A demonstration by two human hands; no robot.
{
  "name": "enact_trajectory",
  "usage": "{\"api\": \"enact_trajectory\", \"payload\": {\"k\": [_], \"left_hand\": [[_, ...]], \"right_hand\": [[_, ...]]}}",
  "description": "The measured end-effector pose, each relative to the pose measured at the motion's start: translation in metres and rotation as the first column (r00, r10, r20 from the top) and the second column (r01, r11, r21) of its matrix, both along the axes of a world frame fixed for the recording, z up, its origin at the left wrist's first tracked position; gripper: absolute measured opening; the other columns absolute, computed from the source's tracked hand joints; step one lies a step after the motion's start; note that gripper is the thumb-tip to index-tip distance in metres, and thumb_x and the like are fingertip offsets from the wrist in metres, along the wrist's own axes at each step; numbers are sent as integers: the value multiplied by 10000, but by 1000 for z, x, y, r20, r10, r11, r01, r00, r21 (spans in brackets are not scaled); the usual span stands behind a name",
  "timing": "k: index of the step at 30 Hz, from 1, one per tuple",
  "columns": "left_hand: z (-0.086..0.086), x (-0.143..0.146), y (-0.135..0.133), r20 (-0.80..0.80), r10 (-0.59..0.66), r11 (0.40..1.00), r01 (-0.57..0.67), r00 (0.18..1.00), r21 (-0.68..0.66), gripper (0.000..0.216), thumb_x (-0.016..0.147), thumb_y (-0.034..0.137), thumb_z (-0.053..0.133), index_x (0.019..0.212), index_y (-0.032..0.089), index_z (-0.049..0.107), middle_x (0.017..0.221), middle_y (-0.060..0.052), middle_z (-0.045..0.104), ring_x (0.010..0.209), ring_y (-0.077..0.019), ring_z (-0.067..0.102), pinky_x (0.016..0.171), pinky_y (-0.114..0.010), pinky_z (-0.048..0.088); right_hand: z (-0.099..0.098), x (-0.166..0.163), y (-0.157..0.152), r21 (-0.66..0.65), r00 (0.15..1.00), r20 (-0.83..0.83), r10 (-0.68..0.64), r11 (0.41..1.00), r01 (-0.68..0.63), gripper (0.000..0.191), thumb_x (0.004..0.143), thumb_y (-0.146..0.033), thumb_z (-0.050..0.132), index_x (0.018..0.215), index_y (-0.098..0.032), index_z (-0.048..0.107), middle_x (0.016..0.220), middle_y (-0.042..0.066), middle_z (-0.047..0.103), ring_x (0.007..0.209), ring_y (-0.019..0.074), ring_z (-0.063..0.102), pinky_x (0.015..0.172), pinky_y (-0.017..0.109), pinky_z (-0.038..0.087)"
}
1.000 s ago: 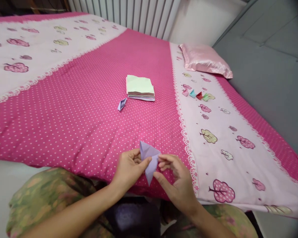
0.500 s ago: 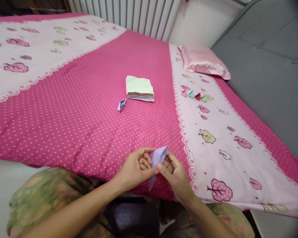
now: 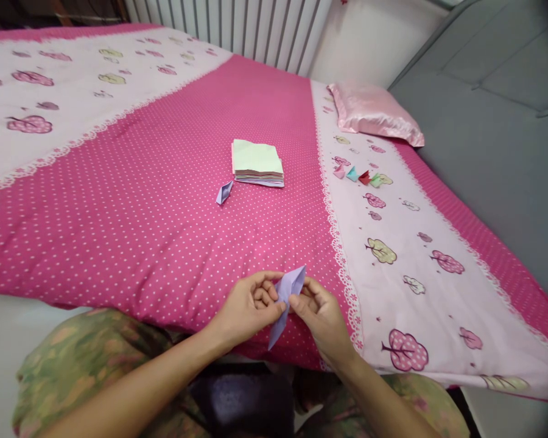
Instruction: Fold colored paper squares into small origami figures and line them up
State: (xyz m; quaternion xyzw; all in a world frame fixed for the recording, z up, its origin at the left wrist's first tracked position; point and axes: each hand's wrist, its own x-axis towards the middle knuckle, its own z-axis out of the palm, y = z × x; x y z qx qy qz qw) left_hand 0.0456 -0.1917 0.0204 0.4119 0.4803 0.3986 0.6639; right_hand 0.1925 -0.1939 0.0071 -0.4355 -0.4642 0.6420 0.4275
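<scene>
A folded lilac paper (image 3: 291, 283) with pointed ends is held between both hands, above the bed's near edge. My left hand (image 3: 251, 307) pinches its left side, the thumb near the middle. From the right, my right hand (image 3: 322, 316) grips it with thumb and fingers. One point of the paper sticks up to the upper right, the other hangs down below the thumbs. Parts of the fingers behind the paper are hidden. Farther off lies a small lilac paper boat (image 3: 224, 193), beside a stack of coloured paper squares (image 3: 258, 159) with a pale green sheet on top.
Several small folded paper pieces, among them a blue one (image 3: 352, 174) and a red one (image 3: 364, 177), sit in a row on the white strip of the bedspread (image 3: 173, 152). A pink satin pillow (image 3: 374, 112) rests against the grey headboard (image 3: 493, 115).
The folded lilac paper has shifted slightly left and turned a little. The right thumb has drawn back from its middle, so more of the lower point shows.
</scene>
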Motion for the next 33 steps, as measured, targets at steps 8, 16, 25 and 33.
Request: {"api": "enact_trajectory", "payload": {"k": [8, 16, 25, 33], "left_hand": [[-2, -1, -1, -110, -18, 996, 27, 994, 84, 411, 647, 185, 617, 1046, 106, 556, 691, 35, 476, 538, -66, 442, 501, -199, 388], [1, -4, -10, -475, 55, 906, 156, 878, 393, 483, 684, 318, 674, 1124, 154, 560, 899, -62, 580, 749, -170, 563, 683, -298, 486], [-15, 1, -17, -600, 239, 815, 177, 764, 551, 349, 736, 150, 569, 1085, 165, 563, 993, -86, 648, 897, -215, 608, 802, -381, 512], [-21, -9, -11, -523, 405, 632, 184, 750, 753, 374, 726, 0, 446, 1008, 150, 639, 993, -100, 691, 909, -184, 659, 806, -328, 552]], "right_hand": [[2, 0, 0, 34, 1000, 26, -4, 999, 4, 228, 814, -310, 593, 1018, -215, 559, 961, 39, 668, 837, 176, 653, 722, 287, 534], [-3, 4, -5, 226, 942, 326, -73, 974, -2, 342, 784, -177, 561, 1120, -223, 516, 1007, 61, 651, 823, 184, 657, 712, 279, 538], [-9, -2, -2, 421, 847, 481, -228, 907, 6, 424, 673, -67, 544, 1074, -201, 580, 993, 50, 688, 872, 185, 668, 710, 276, 562], [-10, 5, -1, 593, 813, 487, -319, 804, -40, 390, 724, -18, 515, 1000, -246, 670, 981, 16, 698, 908, 172, 651, 845, 315, 519]]}}
